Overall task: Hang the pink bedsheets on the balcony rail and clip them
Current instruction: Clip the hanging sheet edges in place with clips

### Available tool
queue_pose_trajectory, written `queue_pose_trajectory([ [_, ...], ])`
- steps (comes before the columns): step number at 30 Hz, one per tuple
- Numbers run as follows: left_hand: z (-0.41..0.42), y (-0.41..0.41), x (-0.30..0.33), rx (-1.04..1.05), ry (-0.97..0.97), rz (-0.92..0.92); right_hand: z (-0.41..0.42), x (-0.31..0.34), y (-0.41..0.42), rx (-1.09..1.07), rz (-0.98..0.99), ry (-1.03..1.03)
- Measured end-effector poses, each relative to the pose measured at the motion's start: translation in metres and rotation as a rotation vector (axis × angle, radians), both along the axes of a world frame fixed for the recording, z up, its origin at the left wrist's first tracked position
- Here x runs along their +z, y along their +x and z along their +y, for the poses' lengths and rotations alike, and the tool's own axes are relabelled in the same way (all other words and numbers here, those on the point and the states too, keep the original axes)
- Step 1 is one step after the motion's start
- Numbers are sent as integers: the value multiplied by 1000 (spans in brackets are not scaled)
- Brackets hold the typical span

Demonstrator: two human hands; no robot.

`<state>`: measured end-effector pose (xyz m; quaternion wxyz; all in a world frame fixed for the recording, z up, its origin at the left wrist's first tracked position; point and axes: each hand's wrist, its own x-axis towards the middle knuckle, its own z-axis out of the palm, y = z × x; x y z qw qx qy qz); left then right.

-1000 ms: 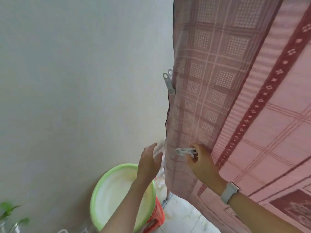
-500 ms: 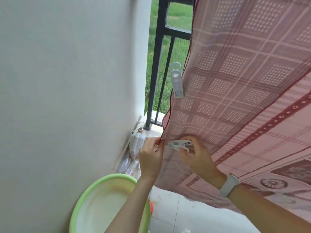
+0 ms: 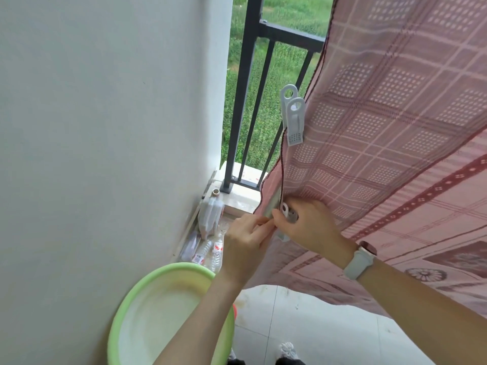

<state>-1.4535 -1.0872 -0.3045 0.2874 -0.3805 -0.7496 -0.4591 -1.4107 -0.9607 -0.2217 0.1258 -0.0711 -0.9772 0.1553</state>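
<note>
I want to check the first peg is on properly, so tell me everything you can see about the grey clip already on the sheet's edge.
The grey clip looks like pale plastic, with two flat arms, each ending in a rounded loop with a hole at the top. Its lower end is a grid-textured pad. It stands nearly upright, tilted slightly, clamped over the dark-hemmed left edge of the pink bedsheet, beside a black railing bar. Whether it grips that bar too cannot be told. Neither hand touches it.
</note>
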Motion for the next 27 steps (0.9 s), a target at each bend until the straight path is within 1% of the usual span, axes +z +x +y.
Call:
queue_pose_trajectory([
  [2,-2,-4,-1,-5,23,-143,0,-3,1,11,41,-53],
  [3,-2,-7,-1,-12,50,-276,0,-5,2,20,60,-73],
  [4,-2,-11,0,-46,80,-448,1,-6,3,22,76,-84],
  [6,-1,-22,5,-194,103,-817,1,-7,4,0,110,-61],
  [7,0,-29,4,-279,82,-953,1,-8,5,-14,131,-32],
  [8,1,-36,3,-360,47,-1040,1,-9,5,-21,150,2],
  [9,3,-42,2,-416,17,-1085,1,-10,5,-20,159,36],
  [10,4,-45,1,-435,12,-1097,0,-11,4,-17,165,71],
  [12,9,-45,3,-331,85,-1086,0,-12,4,-10,177,126],
  [14,11,-44,4,-218,158,-1028,-2,-13,4,11,180,151],
  [15,9,-43,5,-198,174,-996,-4,-13,4,26,175,162],
  [17,4,-43,5,-212,202,-983,-6,-9,3,63,134,217],
  [20,3,-40,2,-269,234,-1063,-5,-8,4,100,30,333],
  [25,2,-37,6,-425,202,-1132,5,-9,8,130,-67,392],
  [27,3,-34,1,-411,186,-1139,9,-5,8,184,-126,381],
])
